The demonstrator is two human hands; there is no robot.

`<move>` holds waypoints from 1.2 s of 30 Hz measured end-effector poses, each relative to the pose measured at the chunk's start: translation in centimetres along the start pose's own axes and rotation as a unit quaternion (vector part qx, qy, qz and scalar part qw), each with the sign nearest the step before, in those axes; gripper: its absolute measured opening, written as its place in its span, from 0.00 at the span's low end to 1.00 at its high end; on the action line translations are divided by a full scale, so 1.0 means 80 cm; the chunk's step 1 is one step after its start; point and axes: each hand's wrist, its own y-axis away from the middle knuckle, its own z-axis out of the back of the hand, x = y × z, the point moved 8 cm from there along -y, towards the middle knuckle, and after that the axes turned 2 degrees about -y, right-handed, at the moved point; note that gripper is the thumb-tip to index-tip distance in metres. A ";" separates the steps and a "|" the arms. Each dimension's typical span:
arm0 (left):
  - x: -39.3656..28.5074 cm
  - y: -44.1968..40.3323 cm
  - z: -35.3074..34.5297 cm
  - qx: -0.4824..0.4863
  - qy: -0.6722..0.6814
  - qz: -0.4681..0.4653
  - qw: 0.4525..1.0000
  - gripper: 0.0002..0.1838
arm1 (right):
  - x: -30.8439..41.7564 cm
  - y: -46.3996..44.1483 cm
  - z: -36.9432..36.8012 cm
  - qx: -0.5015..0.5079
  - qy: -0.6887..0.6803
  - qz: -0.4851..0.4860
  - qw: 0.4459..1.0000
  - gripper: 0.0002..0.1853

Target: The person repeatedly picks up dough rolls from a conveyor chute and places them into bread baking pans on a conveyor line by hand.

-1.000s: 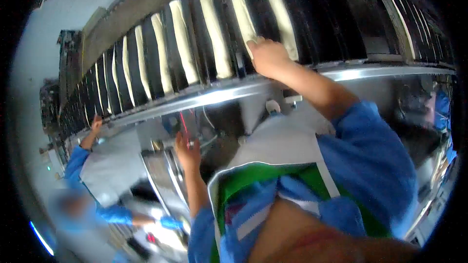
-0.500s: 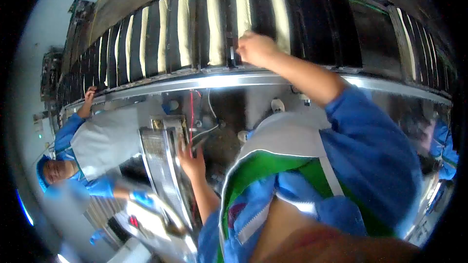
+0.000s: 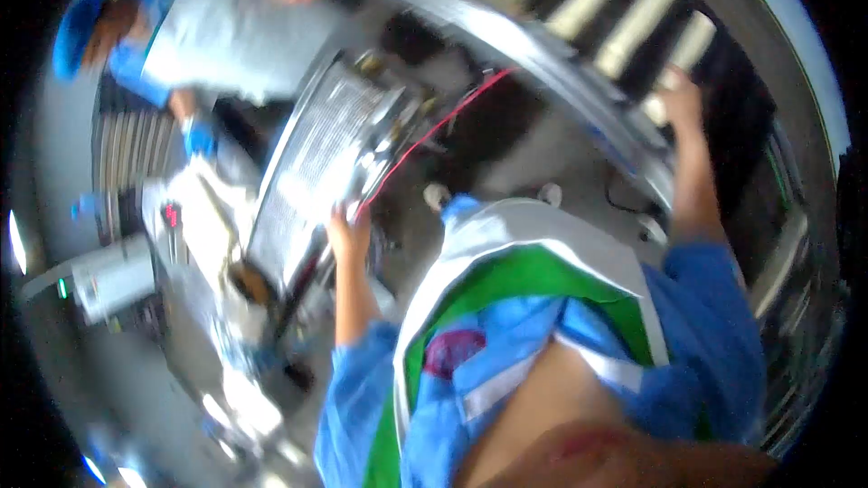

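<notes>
A long, pale cream strip with a soft-looking surface [image 3: 694, 36] is touched near its near end by the right hand [image 3: 681, 98], at the far right of the scene. The fingers are curled over the strip; whether it is pinched between them or only pressed cannot be told. The strip is laid on a black surface [image 3: 737, 108], and similar cream strips [image 3: 637, 27] are set out in a row to its left, spaced apart. The near edge of the row is bordered by a shiny silver metal rail [image 3: 488, 27], over which the right forearm is extended.

The left hand [image 3: 348, 233] is raised at mid-left, just beside a ridged silver metal panel in a frame [image 3: 312, 154]. Its fingers are blurred, and whether they are apart or together cannot be told. A thin red cable [image 3: 443, 122] is stretched from near this hand toward the rail.

At the far left, a co-worker in a blue cap and pale grey apron [image 3: 240, 41] is seen; one hand is covered by a blue glove [image 3: 199, 138].
</notes>
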 end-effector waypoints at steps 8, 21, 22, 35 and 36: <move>0.209 0.000 0.029 -0.044 -0.023 0.089 0.995 0.31 | 0.305 0.119 -0.075 0.001 0.070 0.363 0.929 0.20; 0.409 -0.016 0.074 -0.068 -0.005 0.224 0.972 0.31 | 0.621 0.362 -0.411 0.411 0.058 0.511 0.753 0.24; 0.409 -0.014 0.073 -0.064 -0.038 0.201 0.977 0.31 | 0.621 0.357 -0.415 0.418 0.059 0.507 0.752 0.24; 0.398 -0.019 0.067 0.076 -0.034 0.157 0.984 0.25 | 0.611 0.329 -0.406 0.427 0.064 0.507 0.746 0.23; 0.393 -0.021 0.078 0.075 -0.035 0.158 0.984 0.25 | 0.613 0.334 -0.403 0.427 0.063 0.508 0.745 0.23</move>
